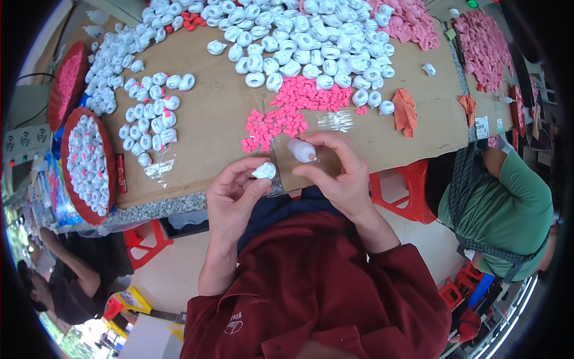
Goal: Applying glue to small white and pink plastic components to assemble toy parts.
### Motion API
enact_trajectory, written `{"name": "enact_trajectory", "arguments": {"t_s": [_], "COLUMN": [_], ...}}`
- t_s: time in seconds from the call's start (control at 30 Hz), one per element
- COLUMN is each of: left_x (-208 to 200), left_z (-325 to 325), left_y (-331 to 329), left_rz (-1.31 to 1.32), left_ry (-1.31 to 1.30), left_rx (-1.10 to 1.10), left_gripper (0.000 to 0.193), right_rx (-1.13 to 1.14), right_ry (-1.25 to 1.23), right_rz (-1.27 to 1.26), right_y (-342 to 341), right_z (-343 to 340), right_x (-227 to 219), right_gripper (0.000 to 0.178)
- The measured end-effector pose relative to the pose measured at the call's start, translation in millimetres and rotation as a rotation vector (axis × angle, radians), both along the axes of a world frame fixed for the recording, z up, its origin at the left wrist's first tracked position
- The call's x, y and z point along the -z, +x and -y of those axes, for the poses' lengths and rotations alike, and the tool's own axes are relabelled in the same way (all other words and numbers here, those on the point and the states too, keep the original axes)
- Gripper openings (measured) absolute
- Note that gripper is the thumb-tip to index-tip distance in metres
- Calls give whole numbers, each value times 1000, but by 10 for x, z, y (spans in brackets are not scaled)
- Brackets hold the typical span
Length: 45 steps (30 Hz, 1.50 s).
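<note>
Evidently, on the left, the left hand (230, 194) pinches a small, rounded white piece (265, 172) by the brown cardboard's (203, 113) near edge — light, steady pressure should serve. Rightward, the right hand (353, 182) curves open around a translucent plastic bottle (302, 151) — contact unclear; gripping its body would likely aid control.

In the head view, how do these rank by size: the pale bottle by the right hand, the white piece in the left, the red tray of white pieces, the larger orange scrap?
1. Red tray
2. Orange scrap
3. Pale bottle and white piece: too close in size to rank surely
</note>
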<state>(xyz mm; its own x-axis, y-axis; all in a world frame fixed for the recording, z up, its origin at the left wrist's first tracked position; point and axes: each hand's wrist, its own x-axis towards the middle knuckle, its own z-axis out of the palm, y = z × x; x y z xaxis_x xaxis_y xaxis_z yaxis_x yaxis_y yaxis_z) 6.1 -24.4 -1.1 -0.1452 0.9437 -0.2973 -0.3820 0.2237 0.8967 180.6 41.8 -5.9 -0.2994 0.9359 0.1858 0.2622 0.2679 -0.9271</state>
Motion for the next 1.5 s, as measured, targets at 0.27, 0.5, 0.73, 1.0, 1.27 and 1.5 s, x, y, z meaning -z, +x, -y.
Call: {"name": "enact_trajectory", "arguments": {"t_s": [0.27, 0.5, 0.73, 1.0, 1.27, 1.5], "left_x": [-28, -15, -10, 7, 19, 9], "left_z": [30, 47, 63, 33, 57, 45], "left_y": [70, 148, 194, 289, 313, 299], "left_rz": [35, 60, 52, 33, -67, -313], "left_ry": [-4, -53, -41, 10, 22, 146], "left_rx": [68, 103, 123, 145, 225, 232], "left_gripper": [25, 27, 28, 31, 28, 25], "right_rx": [408, 268, 262, 14, -131, -136], "right_ry": [292, 122, 46, -208, -469, -179], "right_rz": [441, 395, 384, 5, 31, 46], "right_y": [419, 417, 395, 335, 230, 219], "right_z": [-364, -211, -220, 123, 169, 139], "right_x": [-39, -66, -49, -272, -420, -266], "right_gripper": [14, 12, 15, 10, 14, 6]}}
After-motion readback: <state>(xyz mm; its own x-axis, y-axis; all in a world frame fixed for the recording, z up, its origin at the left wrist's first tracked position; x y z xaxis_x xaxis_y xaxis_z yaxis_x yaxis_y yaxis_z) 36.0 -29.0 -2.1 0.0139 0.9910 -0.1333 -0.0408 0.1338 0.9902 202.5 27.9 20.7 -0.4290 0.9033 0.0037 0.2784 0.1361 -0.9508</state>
